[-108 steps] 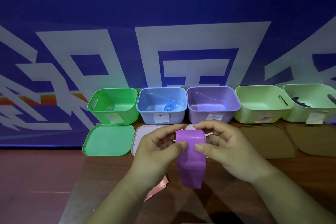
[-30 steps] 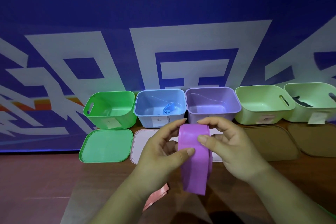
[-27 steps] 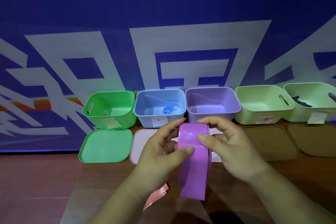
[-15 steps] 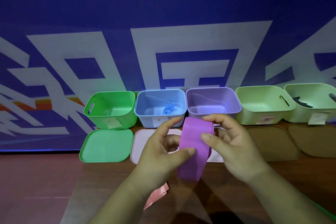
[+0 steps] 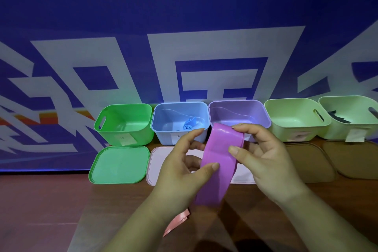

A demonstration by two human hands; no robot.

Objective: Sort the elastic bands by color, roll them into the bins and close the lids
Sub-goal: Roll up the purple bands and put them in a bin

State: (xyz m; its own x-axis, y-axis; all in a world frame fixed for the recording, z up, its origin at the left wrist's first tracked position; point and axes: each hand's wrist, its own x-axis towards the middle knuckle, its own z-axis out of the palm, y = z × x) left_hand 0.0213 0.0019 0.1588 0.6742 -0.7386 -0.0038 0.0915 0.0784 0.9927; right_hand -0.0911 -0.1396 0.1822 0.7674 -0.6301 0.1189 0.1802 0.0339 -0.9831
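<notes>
So the purple band (image 5: 219, 161) is up in the air over the bench (image 5: 51, 210), just in front of the purple bin (image 5: 239, 112). Left hand (image 5: 180, 172) pinches its lower stretch with the thumb, right hand (image 5: 263, 161) pinches the top fold. Looks like the rolling step is in hand, with a tail hanging loose. Next move probably needs winding up that tail tight, then dropping it into the purple bin. Blue bin (image 5: 163, 120) already has a blue roll (image 5: 190, 124); lids lie off, like the green lid (image 5: 120, 164).
</notes>
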